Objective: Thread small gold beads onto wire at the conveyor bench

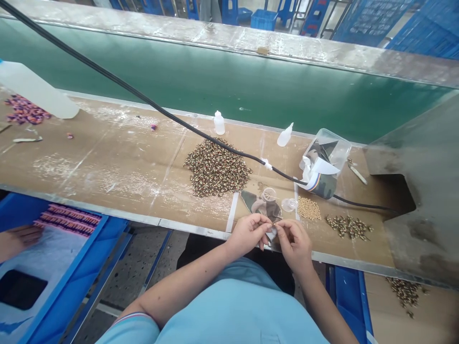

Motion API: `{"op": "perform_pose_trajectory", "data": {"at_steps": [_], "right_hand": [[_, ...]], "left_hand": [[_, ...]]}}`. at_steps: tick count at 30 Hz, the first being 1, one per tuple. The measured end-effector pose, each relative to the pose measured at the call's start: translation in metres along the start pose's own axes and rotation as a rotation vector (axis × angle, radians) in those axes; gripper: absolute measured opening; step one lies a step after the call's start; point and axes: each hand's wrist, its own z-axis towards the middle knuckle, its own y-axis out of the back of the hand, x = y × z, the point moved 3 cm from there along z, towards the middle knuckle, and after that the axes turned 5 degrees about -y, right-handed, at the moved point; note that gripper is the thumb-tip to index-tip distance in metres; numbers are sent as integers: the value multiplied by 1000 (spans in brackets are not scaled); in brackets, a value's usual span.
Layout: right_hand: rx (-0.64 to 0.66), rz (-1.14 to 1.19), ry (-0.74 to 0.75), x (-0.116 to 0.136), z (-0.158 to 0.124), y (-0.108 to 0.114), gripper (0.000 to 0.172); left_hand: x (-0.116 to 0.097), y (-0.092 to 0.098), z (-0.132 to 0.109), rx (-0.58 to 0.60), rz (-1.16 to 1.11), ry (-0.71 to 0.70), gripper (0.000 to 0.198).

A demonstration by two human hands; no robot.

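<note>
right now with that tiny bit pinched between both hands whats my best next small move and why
Probably steady the tiny piece between your left hand and right hand before reaching elsewhere: it is very small, and the loose pale beads lie close by.

A hand could pass left along the desk (107, 162) from the left hand (249, 234) and right hand (294, 246) to the big bottle (36, 91). Straight ahead, the cups (268, 194) and bead heap (217, 168) stand in the way, with the black cable (179, 119) crossing beyond. Rightward, the bead pile (347, 227), clear box (322, 165) and grey hood (419, 215) block passage.
</note>
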Motion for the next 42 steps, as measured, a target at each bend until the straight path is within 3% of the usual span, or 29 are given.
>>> {"op": "perform_pose_trajectory", "data": {"at_steps": [8, 15, 24, 42], "right_hand": [[-8, -90, 102, 4, -3, -2, 9], [-38, -172, 219, 8, -6, -2, 8], [-6, -195, 201, 6, -6, -3, 13], [12, -233, 157, 5, -4, -8, 19]], "left_hand": [[6, 1, 2, 18, 17, 10, 28], [4, 2, -2, 5, 106, -67, 21], [7, 3, -2, -2, 173, -124, 19], [8, 2, 0, -7, 147, -100, 19]]}}
